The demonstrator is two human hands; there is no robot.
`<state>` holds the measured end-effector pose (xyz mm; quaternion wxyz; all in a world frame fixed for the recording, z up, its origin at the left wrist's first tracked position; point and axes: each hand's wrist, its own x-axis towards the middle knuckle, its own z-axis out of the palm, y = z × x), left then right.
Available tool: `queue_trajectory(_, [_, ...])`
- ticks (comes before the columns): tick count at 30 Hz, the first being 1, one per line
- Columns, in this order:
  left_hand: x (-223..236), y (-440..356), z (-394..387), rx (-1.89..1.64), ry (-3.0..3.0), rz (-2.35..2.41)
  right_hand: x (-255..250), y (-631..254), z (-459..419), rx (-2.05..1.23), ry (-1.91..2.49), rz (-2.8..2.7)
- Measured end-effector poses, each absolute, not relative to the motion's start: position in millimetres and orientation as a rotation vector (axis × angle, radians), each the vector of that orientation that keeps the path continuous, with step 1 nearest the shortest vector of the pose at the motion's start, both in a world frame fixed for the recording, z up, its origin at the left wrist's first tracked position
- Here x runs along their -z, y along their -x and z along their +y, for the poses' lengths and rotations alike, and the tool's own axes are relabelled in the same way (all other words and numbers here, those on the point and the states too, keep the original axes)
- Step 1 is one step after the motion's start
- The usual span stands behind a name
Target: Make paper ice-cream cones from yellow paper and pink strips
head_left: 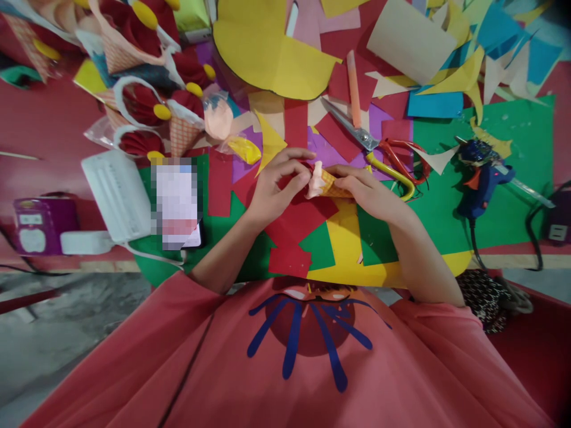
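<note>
My right hand grips a small paper cone with an orange-yellow waffle print, thumb and fingers round its narrow part. The cone lies on its side, its mouth turned to the left. Soft whitish-pink material rims that mouth. Close against the rim, my left hand has its thumb and index finger bent together in a pinch. Red shows by those fingertips, but I cannot tell whether it is a held piece or the red paper underneath.
Scissors and an orange pen-like stick lie beyond my hands. A blue glue gun rests at right. Larger waffle cones, a phone, a white box and a yellow packet sit left. Paper scraps cover the back.
</note>
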<state>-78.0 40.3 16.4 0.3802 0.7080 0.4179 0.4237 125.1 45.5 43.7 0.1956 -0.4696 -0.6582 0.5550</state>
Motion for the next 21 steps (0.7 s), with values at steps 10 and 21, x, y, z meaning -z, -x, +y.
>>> queue_trajectory(10, [-8.4,76.3,40.4,-1.218,-1.68,1.115,-43.8,-124.3,44.3,-1.404,1.244,-1.959])
queue_trajectory(21, [-11.6,71.4,35.5,-1.15,-1.76,0.974,-44.9,-123.6,44.4,-1.613,1.358,-1.915])
